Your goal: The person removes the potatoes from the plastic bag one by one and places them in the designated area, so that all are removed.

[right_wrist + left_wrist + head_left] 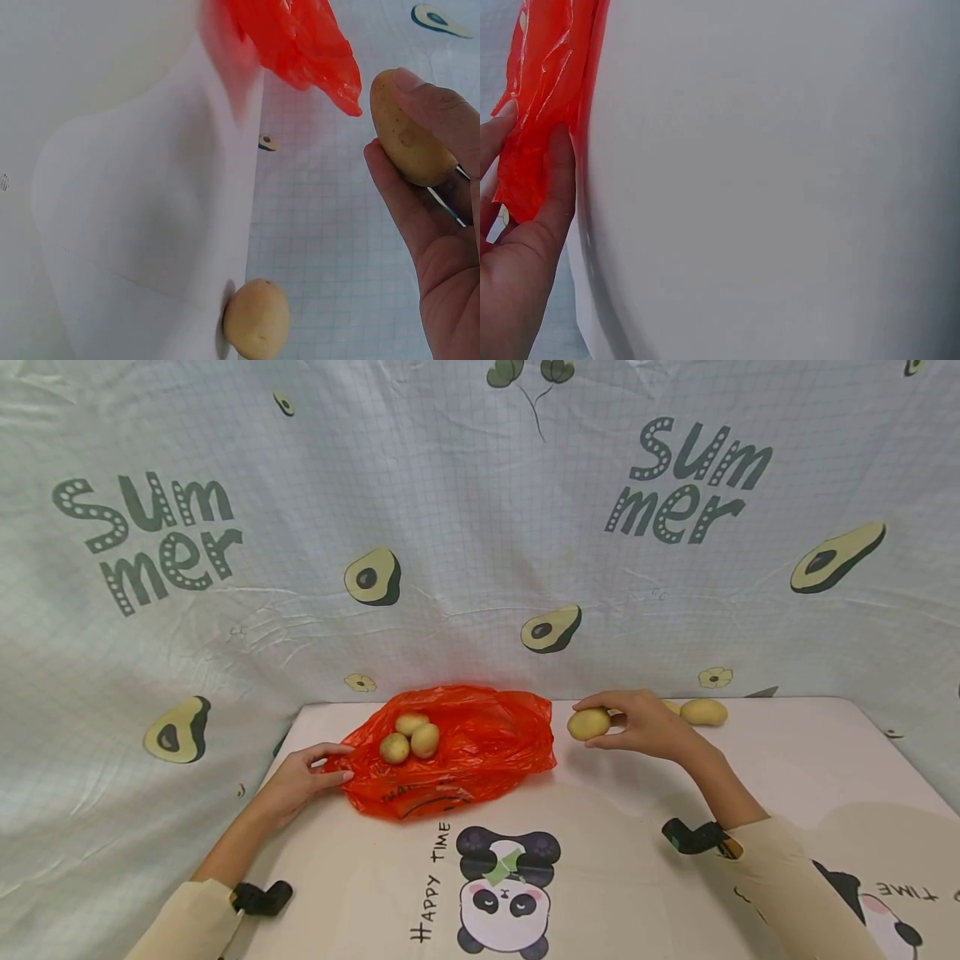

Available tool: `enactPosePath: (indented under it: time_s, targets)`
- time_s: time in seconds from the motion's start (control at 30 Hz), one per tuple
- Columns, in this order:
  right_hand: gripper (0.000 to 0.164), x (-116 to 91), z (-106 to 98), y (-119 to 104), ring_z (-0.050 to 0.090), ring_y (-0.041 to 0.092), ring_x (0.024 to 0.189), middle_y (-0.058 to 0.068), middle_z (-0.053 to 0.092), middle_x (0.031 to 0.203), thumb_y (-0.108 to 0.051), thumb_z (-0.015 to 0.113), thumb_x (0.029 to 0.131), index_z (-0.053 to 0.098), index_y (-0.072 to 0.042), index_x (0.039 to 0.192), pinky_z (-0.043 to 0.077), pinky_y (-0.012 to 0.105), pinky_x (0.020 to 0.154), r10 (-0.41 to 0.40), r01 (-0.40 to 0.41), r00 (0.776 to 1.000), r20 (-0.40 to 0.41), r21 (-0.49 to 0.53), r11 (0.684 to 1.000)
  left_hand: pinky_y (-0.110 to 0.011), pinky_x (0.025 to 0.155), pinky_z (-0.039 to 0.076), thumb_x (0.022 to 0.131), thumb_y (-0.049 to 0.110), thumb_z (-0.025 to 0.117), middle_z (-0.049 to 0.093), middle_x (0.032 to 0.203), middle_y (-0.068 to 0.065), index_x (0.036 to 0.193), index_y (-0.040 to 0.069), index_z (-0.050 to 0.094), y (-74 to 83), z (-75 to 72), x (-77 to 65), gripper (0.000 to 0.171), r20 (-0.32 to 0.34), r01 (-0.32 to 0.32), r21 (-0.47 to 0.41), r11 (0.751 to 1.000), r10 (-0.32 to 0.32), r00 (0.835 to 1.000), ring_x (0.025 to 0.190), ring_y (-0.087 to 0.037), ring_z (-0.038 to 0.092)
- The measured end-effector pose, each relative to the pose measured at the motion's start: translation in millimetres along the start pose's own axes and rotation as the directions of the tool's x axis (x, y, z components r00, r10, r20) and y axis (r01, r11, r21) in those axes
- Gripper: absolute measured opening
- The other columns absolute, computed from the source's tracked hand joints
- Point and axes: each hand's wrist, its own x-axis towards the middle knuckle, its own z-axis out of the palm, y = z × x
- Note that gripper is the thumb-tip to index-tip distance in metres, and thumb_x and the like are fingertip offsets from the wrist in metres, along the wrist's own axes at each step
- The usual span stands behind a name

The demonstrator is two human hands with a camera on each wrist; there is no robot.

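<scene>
A crumpled red plastic bag lies at the back of the table, its mouth spread toward the right. Three yellow potatoes sit bunched together in its left part. My left hand pinches the bag's left end between thumb and fingers, and the left wrist view shows red plastic gathered there. To the right of the bag, my right hand holds another potato by thumb and fingertips, raised over the tabletop in the right wrist view.
Behind my right hand, a potato lies near the table's back edge, with another partly hidden beside it. A patterned cloth hangs right behind the table. The pale table cover bears a printed panda.
</scene>
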Motion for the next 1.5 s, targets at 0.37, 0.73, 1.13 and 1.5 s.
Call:
enactPosePath:
  time_s: [0.37, 0.73, 1.13, 1.5]
  targets:
    - [0.047, 0.0, -2.4, -0.9, 0.066, 0.015, 0.099, -0.001, 0.073, 0.113, -0.014, 0.091, 0.076, 0.073, -0.013, 0.120, 0.060, 0.035, 0.085, 0.011, -0.010, 1.000, 0.021, -0.017, 1.000, -0.023, 0.083, 0.057, 0.091, 0.012, 0.077, 0.061, 0.122, -0.005, 0.131, -0.007, 0.059, 0.0, -0.3, -2.1, 0.048, -0.009, -0.039, -0.011, 0.999, 0.039, 0.999, 0.099, -0.009, 0.063]
    - [0.047, -3.8, -5.8, 3.1, 0.065, 0.015, 0.098, -0.002, 0.073, 0.114, -0.018, 0.091, 0.076, 0.073, -0.014, 0.120, 0.060, 0.038, 0.086, 0.029, -0.029, 1.000, 0.003, -0.040, 0.999, -0.023, 0.085, 0.056, 0.091, 0.013, 0.077, 0.059, 0.125, -0.007, 0.133, -0.008, 0.058, 2.3, -0.7, -3.2, 0.050, -0.005, -0.038, -0.011, 0.999, 0.038, 0.999, 0.102, -0.009, 0.062]
    - [0.048, -14.1, -11.5, 7.8, 0.065, 0.015, 0.098, -0.002, 0.073, 0.112, -0.016, 0.092, 0.075, 0.073, -0.013, 0.119, 0.059, 0.038, 0.086, 0.066, -0.066, 0.998, -0.014, -0.034, 0.997, -0.022, 0.083, 0.056, 0.092, 0.009, 0.075, 0.062, 0.122, -0.006, 0.134, -0.011, 0.055, 3.3, -0.5, -5.4, 0.050, -0.006, -0.048, -0.030, 0.998, 0.048, 0.999, 0.098, -0.007, 0.062]
    - [0.050, -24.4, -12.2, 16.6, 0.067, 0.020, 0.103, 0.003, 0.073, 0.117, -0.016, 0.091, 0.076, 0.072, -0.011, 0.122, 0.057, 0.041, 0.090, 0.122, -0.123, 0.992, -0.027, -0.064, 0.990, -0.023, 0.080, 0.057, 0.093, 0.009, 0.075, 0.062, 0.116, -0.002, 0.134, -0.011, 0.056, 3.9, -0.5, -5.4, 0.049, -0.004, -0.056, -0.017, 0.998, 0.056, 0.998, 0.089, -0.008, 0.065]
